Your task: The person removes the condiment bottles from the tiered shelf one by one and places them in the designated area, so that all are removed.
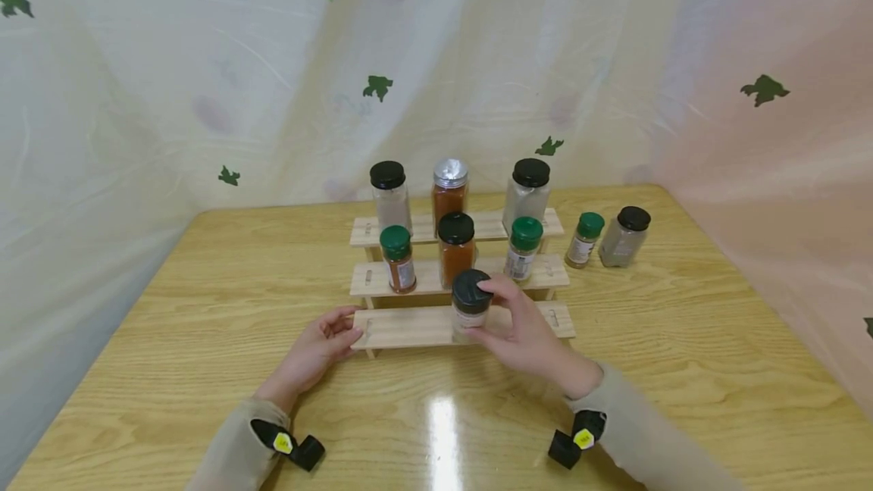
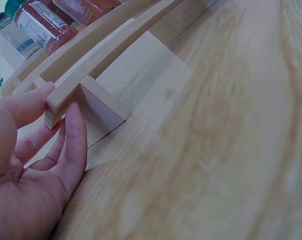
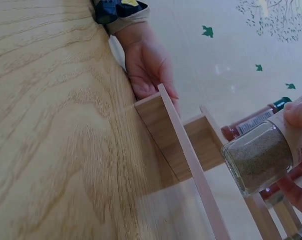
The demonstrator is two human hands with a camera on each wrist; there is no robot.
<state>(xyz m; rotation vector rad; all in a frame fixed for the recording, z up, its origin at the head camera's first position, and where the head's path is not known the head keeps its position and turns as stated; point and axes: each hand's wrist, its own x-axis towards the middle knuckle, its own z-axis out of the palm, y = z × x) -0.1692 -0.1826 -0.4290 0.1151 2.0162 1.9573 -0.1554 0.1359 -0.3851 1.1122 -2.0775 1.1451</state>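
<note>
A three-step wooden rack (image 1: pixel 402 328) stands on the table. My left hand (image 1: pixel 319 347) pinches the left end of its lowest step, thumb above and fingers beneath, as the left wrist view shows. My right hand (image 1: pixel 528 336) grips a glass spice jar (image 1: pixel 470 295) with a black lid over that same step, right of its middle. Greyish-brown powder fills part of this spice jar (image 3: pixel 261 160) in the right wrist view. There the jar looks tilted, and a gap shows between its base and the step's front edge.
The middle step bears two green-lidded jars (image 1: pixel 398 260) and a black-lidded jar (image 1: pixel 457 248). Behind them stand two black-lidded jars (image 1: pixel 391 199) and a silver-lidded jar (image 1: pixel 450 192). Right of the rack are a small green-lidded jar (image 1: pixel 584 241) and a black-lidded jar (image 1: pixel 624 239).
</note>
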